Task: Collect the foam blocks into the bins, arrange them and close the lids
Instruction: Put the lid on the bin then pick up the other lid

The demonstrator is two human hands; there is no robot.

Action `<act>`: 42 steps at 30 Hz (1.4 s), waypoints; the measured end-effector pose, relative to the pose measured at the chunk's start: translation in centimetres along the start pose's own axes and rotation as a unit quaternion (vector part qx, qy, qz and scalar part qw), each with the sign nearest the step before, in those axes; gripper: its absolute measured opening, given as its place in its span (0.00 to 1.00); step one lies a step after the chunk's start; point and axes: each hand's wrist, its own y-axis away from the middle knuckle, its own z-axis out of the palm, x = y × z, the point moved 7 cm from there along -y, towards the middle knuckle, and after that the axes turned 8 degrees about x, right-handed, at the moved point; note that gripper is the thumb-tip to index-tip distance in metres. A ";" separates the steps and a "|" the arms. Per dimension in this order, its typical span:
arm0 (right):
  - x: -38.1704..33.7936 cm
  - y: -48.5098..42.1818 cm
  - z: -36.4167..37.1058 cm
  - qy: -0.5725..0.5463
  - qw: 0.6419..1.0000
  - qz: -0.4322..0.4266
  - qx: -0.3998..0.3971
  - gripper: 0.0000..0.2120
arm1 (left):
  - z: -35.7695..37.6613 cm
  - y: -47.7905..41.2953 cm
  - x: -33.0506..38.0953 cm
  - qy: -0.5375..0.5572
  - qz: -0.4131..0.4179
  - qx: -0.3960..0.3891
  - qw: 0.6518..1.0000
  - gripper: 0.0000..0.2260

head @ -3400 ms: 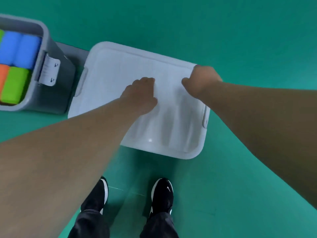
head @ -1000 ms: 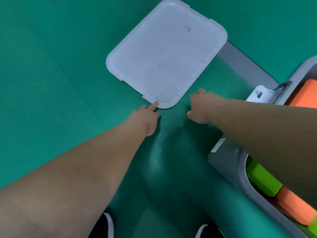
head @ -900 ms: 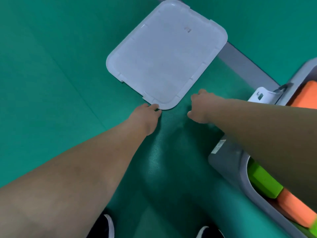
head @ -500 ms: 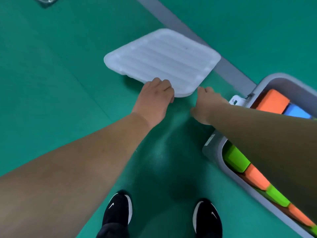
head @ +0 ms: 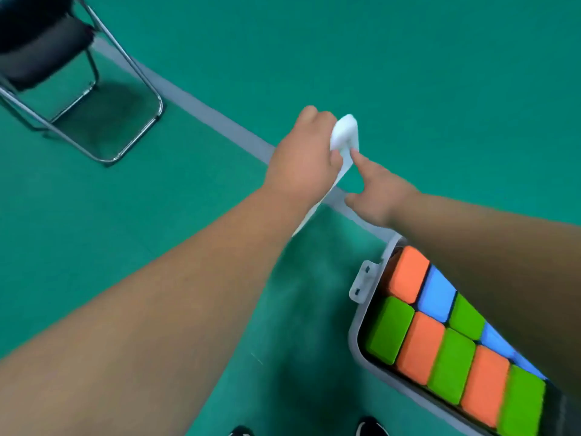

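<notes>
My left hand (head: 303, 158) grips a white bin lid (head: 344, 133), lifted off the floor and turned edge-on to me, so only its thin rim shows. My right hand (head: 375, 190) reaches toward the lid with a straight finger touching its edge. At the lower right stands an open grey bin (head: 361, 313) packed with orange, green and blue foam blocks (head: 437, 338) in neat rows. My right forearm hides the bin's far side.
A black folding chair with a chrome frame (head: 78, 99) stands at the upper left. A grey line (head: 201, 110) runs diagonally across the green floor. My shoes (head: 367, 427) show at the bottom edge.
The lid went from lying flat on the floor to being lifted and tipped on edge in my left hand. My view swung up, and the chair and more of the bin came into sight.
</notes>
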 end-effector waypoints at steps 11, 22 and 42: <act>5.6 3.2 -16.9 0.139 0.954 -0.024 0.266 0.28 | -0.5 -3.7 11.2 0.534 -0.280 0.041 0.797 0.11; 18.9 10.6 -6.3 0.236 0.969 -0.010 0.078 0.27 | 18.9 8.3 10.5 0.549 -0.493 -0.120 0.664 0.12; 28.0 13.1 12.0 0.190 0.968 0.120 -0.109 0.37 | 32.9 16.4 4.3 -0.018 -0.176 -0.263 0.948 0.28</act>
